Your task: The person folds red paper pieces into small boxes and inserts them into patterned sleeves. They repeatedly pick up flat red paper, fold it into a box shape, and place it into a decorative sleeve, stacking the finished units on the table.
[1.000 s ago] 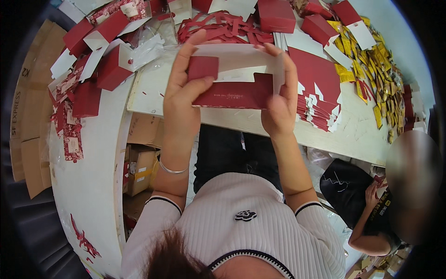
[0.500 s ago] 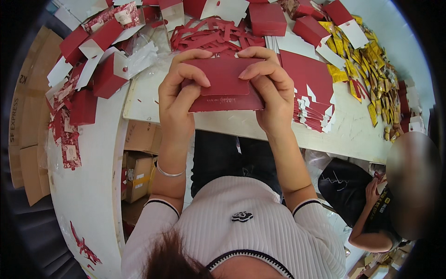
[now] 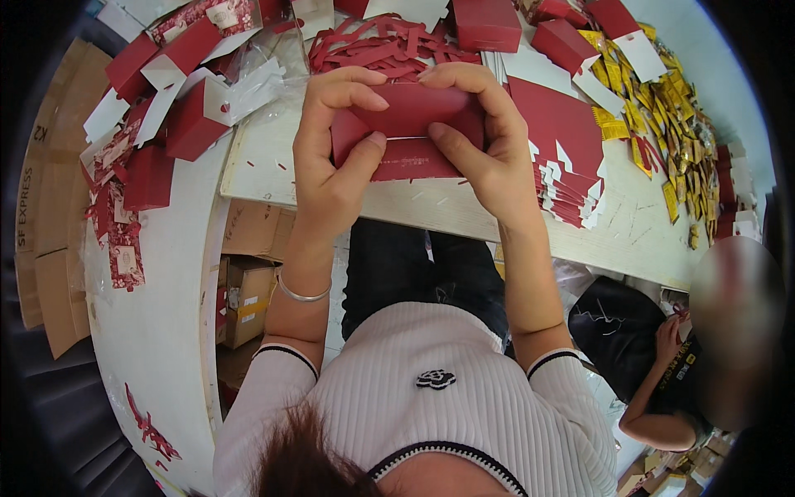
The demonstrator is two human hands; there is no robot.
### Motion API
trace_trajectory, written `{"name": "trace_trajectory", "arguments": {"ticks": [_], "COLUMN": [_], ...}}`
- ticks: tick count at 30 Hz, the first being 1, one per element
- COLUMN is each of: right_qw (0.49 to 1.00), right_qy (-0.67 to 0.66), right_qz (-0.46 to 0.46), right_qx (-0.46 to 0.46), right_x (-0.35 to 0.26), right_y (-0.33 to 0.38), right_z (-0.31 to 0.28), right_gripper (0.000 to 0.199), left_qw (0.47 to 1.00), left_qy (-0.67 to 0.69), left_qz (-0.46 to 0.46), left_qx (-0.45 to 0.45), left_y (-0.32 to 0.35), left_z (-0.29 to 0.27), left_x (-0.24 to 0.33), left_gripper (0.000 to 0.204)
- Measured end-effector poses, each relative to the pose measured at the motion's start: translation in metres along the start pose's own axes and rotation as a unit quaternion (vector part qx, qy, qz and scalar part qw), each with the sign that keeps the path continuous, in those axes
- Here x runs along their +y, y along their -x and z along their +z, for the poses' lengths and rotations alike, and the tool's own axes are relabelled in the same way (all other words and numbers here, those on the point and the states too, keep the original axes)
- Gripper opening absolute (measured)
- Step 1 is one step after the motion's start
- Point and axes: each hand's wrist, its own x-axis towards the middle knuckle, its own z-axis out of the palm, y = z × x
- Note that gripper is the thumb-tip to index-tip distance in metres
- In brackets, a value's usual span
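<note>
Between my two hands, above the table's front edge, is a dark red cardboard box [image 3: 410,110] with a narrow gap across its near face. My left hand [image 3: 341,128] grips its left end, the thumb pressing the near side and the fingers bent over the far edge. At the right end my right hand [image 3: 487,132] holds it the same way, its thumb near the gap. Just right of my right hand lies a stack of flat red box blanks [image 3: 556,124] with white notched edges. Beyond the box is a heap of red paper strips [image 3: 373,41].
Folded red boxes [image 3: 199,120] with white flaps crowd the left side, and another red box [image 3: 486,25] stands at the back. Small yellow packets [image 3: 654,108] are piled at the right. A co-worker's arm [image 3: 662,356] shows at lower right; a large carton [image 3: 54,199] stands far left.
The flap that lay over the box's near face has shifted, and a gap now shows there. Both thumbs have moved onto the near side. The hands have risen slightly in view.
</note>
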Motion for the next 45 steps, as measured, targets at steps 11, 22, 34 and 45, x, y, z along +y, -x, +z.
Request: {"name": "trace_trajectory", "arguments": {"ticks": [11, 22, 34, 45], "right_qw": [0.989, 0.988, 0.928, 0.934], "right_qy": [-0.129, 0.018, 0.22, 0.313], "right_qz": [-0.058, 0.106, -0.295, -0.145], "right_qx": [0.05, 0.114, -0.062, -0.087], "right_x": [0.007, 0.041, 0.02, 0.061], "right_y": [0.003, 0.018, 0.039, 0.063], "right_z": [-0.008, -0.007, -0.003, 0.002], "right_gripper": [0.02, 0.077, 0.061, 0.025], "left_qw": [0.994, 0.995, 0.964, 0.944], "left_qy": [-0.041, 0.038, 0.212, -0.203], "left_qz": [-0.097, -0.082, -0.072, -0.26], "left_qx": [-0.03, -0.043, -0.141, -0.013], "left_y": [0.018, 0.05, 0.007, 0.052], "left_z": [0.002, -0.007, -0.046, -0.04], "left_x": [-0.012, -0.034, -0.074, -0.03], "left_gripper": [0.037, 0.019, 0.034, 0.048]}}
